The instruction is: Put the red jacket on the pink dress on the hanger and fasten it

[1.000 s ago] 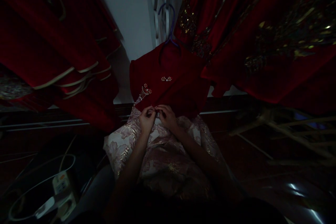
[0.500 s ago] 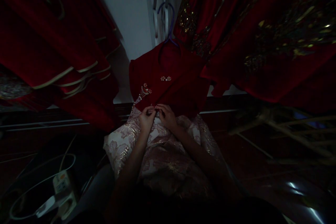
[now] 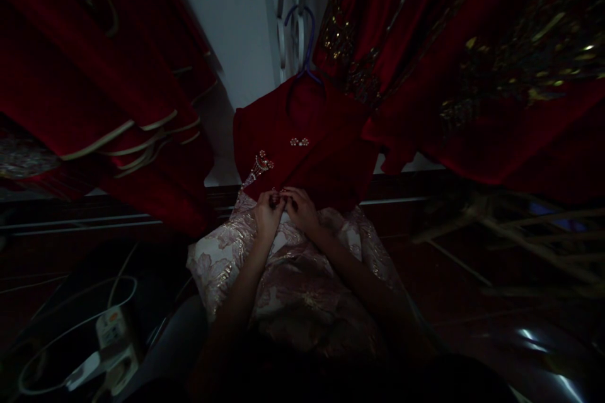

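A red top hangs upright on a purple hanger, its lower part lying against the pale floral fabric over my lap. A beaded clasp sits at its upper front, and a jewelled tassel ornament is on its left side. At the front hem, my left hand is closed, thumb and fingers pinching the edge. Right beside it, my right hand pinches the same spot, fingertips nearly touching the left ones. Tiny shiny bits show at the fingertips; the dim light hides their detail.
Red garments with gold piping hang on the left, and sequined red ones on the right. A power strip with a white cable lies at lower left. A wooden rack-like frame stands at right.
My left hand has shifted slightly to the right, closer to my right hand. The right hand and the red top stay almost where they were.
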`<action>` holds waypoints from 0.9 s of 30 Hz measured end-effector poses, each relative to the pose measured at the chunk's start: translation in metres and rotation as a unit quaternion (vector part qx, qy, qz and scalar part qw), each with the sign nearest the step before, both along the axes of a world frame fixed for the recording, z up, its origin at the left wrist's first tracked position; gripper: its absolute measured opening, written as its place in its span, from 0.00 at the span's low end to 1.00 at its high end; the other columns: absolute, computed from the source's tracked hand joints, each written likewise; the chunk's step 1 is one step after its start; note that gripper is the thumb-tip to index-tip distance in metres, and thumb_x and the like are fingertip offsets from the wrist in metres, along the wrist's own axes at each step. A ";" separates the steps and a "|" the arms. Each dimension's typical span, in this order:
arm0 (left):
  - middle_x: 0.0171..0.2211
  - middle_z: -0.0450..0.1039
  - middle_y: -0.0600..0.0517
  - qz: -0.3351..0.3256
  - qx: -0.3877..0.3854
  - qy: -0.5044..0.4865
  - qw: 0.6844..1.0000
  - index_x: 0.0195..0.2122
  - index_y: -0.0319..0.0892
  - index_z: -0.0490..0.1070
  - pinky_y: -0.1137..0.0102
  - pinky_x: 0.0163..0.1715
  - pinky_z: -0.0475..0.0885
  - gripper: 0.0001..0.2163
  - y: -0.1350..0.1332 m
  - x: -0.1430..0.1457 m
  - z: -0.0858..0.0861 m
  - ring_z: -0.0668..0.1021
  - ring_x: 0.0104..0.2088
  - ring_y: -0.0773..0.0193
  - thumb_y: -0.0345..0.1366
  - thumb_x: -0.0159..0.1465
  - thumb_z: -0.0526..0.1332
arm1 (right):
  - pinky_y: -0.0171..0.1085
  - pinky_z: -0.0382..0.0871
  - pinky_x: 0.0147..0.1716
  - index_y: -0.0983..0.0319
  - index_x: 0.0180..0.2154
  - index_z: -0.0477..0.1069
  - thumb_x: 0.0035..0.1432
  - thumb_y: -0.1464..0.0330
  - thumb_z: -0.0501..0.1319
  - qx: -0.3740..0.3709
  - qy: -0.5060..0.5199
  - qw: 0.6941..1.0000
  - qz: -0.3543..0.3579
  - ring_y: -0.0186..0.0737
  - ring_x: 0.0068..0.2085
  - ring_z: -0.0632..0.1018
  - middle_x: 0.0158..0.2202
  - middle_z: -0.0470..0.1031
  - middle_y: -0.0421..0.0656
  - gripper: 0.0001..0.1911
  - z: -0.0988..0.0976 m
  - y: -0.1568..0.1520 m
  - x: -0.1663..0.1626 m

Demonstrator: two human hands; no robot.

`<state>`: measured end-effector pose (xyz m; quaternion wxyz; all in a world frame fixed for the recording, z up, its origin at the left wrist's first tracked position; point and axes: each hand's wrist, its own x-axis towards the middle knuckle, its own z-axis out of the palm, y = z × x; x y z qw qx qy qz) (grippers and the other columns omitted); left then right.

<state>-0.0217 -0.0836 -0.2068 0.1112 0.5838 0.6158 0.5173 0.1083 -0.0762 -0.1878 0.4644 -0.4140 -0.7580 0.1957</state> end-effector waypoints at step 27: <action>0.36 0.75 0.51 -0.003 0.014 -0.089 0.996 0.42 0.41 0.70 0.71 0.38 0.71 0.09 0.002 -0.006 -0.001 0.77 0.34 0.66 0.36 0.60 0.59 | 0.41 0.67 0.53 0.60 0.45 0.72 0.58 0.76 0.53 0.003 -0.004 1.000 -0.003 0.40 0.48 0.72 0.45 0.73 0.45 0.16 -0.001 0.001 0.000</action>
